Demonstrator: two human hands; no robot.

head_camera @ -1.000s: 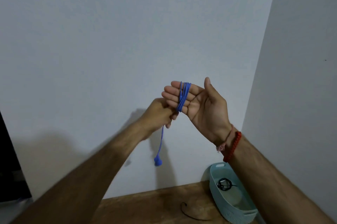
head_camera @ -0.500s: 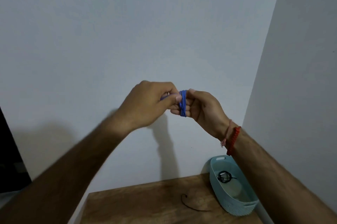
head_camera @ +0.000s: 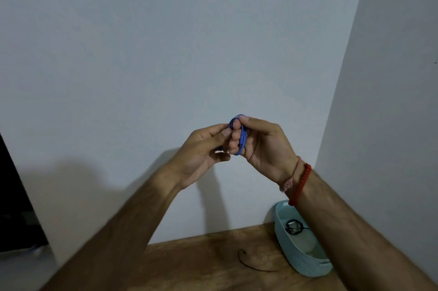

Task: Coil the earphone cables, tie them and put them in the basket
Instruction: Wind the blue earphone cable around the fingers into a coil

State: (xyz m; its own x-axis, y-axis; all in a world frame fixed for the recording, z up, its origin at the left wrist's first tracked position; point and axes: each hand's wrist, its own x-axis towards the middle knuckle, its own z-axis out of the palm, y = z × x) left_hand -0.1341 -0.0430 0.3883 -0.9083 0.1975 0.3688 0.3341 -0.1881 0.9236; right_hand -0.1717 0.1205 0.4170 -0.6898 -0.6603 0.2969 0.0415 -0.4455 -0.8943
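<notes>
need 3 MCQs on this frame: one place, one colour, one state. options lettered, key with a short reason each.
1. Where is the basket?
A. on the wooden table, right side
B. on the floor
C. hung on the wall

2. What colour is the cable in the hands?
A. black
B. blue
C. white

3. How is that cable?
A. hanging straight
B. flat on the table
C. coiled round the right hand fingers

Key: 1 A, it stands on the tabletop by the corner; 2 B, the loops are blue; 3 C, the loops circle the fingers while the left hand pinches them.

Home room corner (plain white walls [head_camera: 166, 54]), wooden table [head_camera: 201, 264].
</notes>
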